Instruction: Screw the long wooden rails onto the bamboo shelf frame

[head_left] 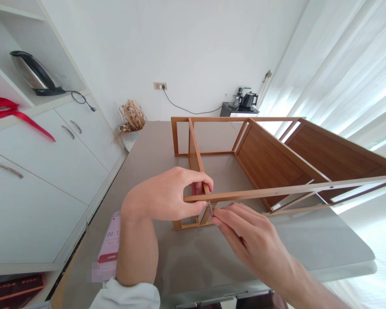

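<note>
A brown wooden shelf frame [263, 194] lies on its side on the grey table [161, 150]. My left hand [167, 193] is closed around the corner where a shelf panel [195, 148] meets the long near rail, its thumb beneath the rail and its fingers over the panel edge. Between the thumb and fingertips of my right hand [249, 227] is a small metal screw [211, 210], pinched at its lower end. The screw's upper end meets the underside of the rail at the joint, close to my left thumb. How deep it sits is hidden.
A phone [111, 244] showing a timer lies at the table's left, partly behind my left forearm. White cabinets [51, 171] with an electric kettle [35, 75] stand on the left. Dried plants [132, 116] are at the far left corner. White curtains [350, 73] hang on the right.
</note>
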Demonstrator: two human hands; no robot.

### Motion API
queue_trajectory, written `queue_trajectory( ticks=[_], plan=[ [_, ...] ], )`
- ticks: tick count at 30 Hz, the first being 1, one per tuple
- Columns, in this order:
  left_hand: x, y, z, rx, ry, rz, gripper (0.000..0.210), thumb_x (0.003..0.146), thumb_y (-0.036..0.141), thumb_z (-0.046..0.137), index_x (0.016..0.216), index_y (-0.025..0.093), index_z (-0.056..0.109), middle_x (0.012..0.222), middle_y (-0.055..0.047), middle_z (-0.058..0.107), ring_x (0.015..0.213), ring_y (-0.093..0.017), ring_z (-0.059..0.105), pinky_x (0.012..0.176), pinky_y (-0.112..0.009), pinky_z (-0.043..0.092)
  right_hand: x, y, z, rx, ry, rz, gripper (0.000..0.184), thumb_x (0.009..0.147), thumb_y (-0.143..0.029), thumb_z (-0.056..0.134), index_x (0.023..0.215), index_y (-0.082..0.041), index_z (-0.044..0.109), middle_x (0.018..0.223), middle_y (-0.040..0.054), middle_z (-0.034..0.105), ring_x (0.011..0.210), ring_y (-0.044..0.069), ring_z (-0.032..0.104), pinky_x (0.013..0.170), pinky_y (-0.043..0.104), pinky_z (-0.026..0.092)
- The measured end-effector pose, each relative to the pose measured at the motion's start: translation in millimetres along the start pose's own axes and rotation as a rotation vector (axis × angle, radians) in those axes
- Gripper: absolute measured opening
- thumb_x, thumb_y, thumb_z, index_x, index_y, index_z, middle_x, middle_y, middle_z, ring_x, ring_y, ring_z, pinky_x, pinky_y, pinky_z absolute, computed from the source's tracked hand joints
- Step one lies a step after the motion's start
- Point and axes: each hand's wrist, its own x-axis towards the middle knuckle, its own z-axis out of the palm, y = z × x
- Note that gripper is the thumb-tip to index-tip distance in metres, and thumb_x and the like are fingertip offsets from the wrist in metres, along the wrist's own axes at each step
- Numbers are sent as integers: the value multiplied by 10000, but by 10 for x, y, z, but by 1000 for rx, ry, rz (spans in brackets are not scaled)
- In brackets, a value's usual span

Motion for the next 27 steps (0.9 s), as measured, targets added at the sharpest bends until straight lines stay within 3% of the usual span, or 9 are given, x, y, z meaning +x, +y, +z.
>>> queue_trajectory(
  ticks=[6, 12, 19, 27],
  plan=[
    [-2, 11, -12, -9, -13, -12, 222, 799, 283, 587, 1005, 227, 646, 873, 8, 671, 769, -141, 599, 706, -240, 454, -43, -67, 247, 309, 52, 205, 179, 1006, -233, 477, 1000, -229, 656, 878, -8, 738, 758, 105, 700, 723, 179, 536],
    [-3, 12, -18, -14, -18, -18, 212, 801, 294, 584, 994, 223, 636, 876, 5, 665, 747, -136, 590, 705, -240, 454, -59, -163, 439, 488, 209, 314, 195, 992, -248, 488, 1028, -221, 678, 899, 28, 767, 807, 153, 741, 707, 212, 592],
    [-2, -3, -10, -11, -13, -8, 233, 800, 291, 598, 1020, 226, 643, 887, 2, 668, 777, -145, 596, 720, -244, 451, -74, -123, 498, 391, 310, 210, 180, 967, -181, 512, 1013, -225, 681, 866, 21, 767, 791, 143, 740, 729, 207, 583],
    [-2, 16, -18, -11, -24, -14, 219, 804, 273, 586, 1011, 228, 641, 878, 8, 666, 766, -140, 594, 701, -239, 448, -95, -114, 505, 270, 316, 55, 226, 961, -134, 476, 1067, -214, 660, 877, 49, 752, 733, 143, 700, 695, 243, 563]
  ],
)
